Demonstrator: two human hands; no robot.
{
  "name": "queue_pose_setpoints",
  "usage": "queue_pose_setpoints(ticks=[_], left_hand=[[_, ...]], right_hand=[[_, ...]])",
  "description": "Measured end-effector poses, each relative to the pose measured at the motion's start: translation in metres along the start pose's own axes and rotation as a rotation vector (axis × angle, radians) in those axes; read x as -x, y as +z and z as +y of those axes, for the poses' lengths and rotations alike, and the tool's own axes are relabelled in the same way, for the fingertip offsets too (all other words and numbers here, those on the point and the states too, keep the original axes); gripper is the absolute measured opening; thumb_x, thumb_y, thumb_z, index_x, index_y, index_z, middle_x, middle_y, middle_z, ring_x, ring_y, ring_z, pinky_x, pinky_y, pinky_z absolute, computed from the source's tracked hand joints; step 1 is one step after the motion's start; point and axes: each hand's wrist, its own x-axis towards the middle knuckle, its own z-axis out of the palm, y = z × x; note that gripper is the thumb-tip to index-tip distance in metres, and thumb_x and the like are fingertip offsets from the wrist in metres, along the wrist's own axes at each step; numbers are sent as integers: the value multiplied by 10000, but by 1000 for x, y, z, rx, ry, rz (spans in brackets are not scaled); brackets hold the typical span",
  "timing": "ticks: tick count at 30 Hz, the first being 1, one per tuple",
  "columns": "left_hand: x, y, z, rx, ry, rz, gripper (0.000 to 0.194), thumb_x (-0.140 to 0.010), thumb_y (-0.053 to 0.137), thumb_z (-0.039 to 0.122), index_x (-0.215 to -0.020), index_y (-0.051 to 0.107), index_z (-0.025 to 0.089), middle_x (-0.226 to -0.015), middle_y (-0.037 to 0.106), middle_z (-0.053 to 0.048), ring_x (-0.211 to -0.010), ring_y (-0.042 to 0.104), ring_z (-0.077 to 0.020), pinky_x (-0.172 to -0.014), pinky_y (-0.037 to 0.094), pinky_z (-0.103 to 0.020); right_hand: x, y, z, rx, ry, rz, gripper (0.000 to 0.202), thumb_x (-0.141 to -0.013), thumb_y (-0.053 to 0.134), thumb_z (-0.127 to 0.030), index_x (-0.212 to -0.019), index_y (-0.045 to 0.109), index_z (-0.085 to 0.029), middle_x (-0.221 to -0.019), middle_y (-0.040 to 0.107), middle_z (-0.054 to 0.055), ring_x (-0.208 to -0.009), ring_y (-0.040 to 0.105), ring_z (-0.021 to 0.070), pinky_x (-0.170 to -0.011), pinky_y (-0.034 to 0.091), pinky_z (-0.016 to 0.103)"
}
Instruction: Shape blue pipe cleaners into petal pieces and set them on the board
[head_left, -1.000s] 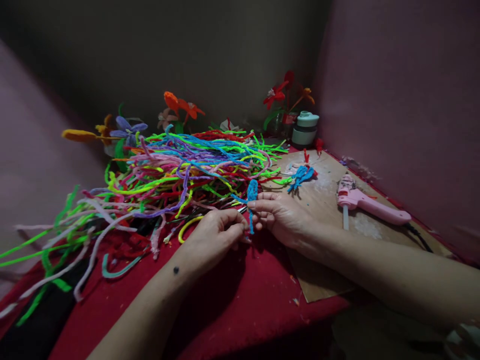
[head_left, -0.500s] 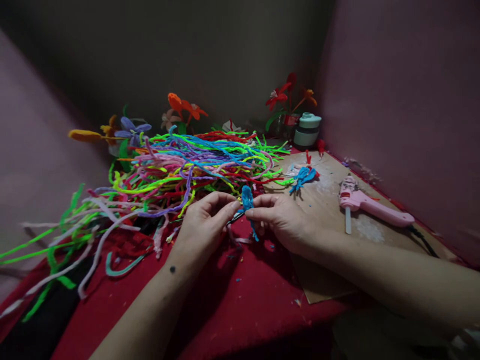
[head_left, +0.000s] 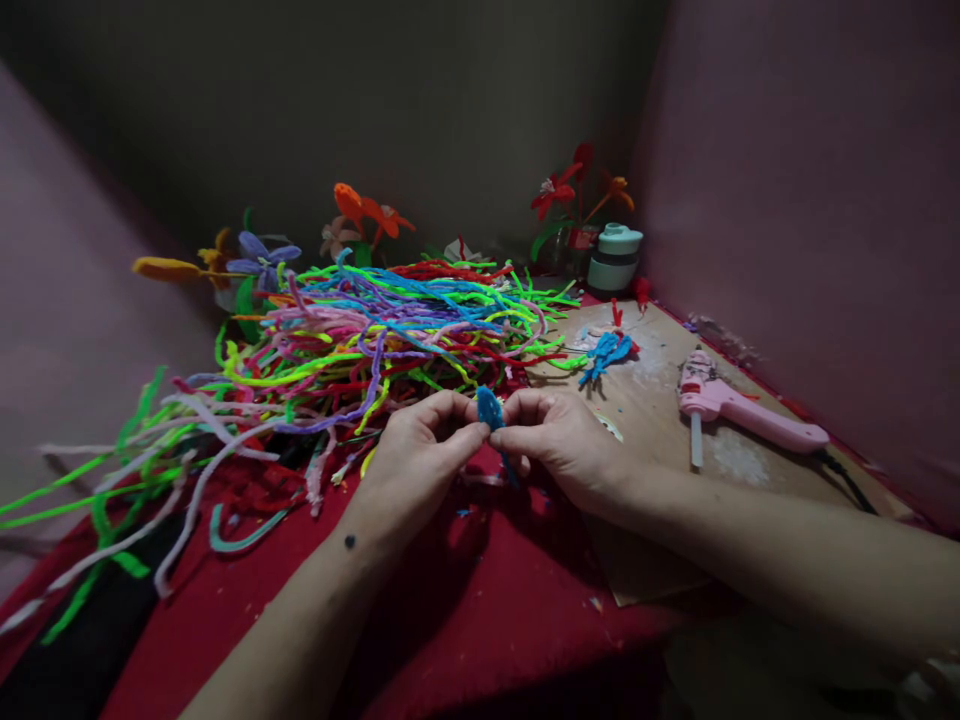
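Between my two hands is a small blue petal of bent pipe cleaner, its twisted tail hanging below the fingers. The thumb and finger of my left hand pinch its left side. From the right, my right hand pinches the same petal with thumb and forefinger. Behind the hands lies a large heap of coloured pipe cleaners. A bundle of blue pipe cleaner petals rests on the cardboard to the right.
A pink glue gun with a cord lies on the cardboard sheet. At the back stand a lidded cup, red flowers, orange flowers and a purple flower. Red cloth covers the table.
My left hand has moved right and now pinches the blue petal too. The petal has dropped slightly and tilted to the left; dark scissors-like metal near the left fingers no longer shows.
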Motion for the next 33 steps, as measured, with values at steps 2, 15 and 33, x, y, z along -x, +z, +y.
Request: queue_pose_setpoints(ticks=[2, 15, 33], left_hand=[[0, 1, 1, 2, -11, -11, 91, -698, 572, 248, -742, 557, 170, -575, 532, 54, -489, 478, -78, -499, 392, -200], [0, 4, -1, 7, -17, -86, 55, -646, 476, 135, -682, 492, 174, -544, 506, 46, -485, 517, -110, -464, 351, -213], [2, 1, 5, 129, -34, 94, 230, -682, 669, 340, -711, 603, 122, -652, 575, -1, -546, 497, -88, -532, 399, -214]], right_hand=[[0, 0, 0, -14, 5, -12, 92, -637, 621, -129, -618, 536, -160, -476, 477, -59, -389, 404, 56, -389, 329, 201], [-3, -2, 6, -111, 76, -113, 117, -595, 601, -95, -699, 567, -139, -538, 553, -39, -384, 415, 55, -393, 322, 196], [1, 2, 5, -47, 150, -182, 104, -613, 629, -134, -649, 535, -160, -461, 492, -67, -352, 402, 53, -368, 297, 190]])
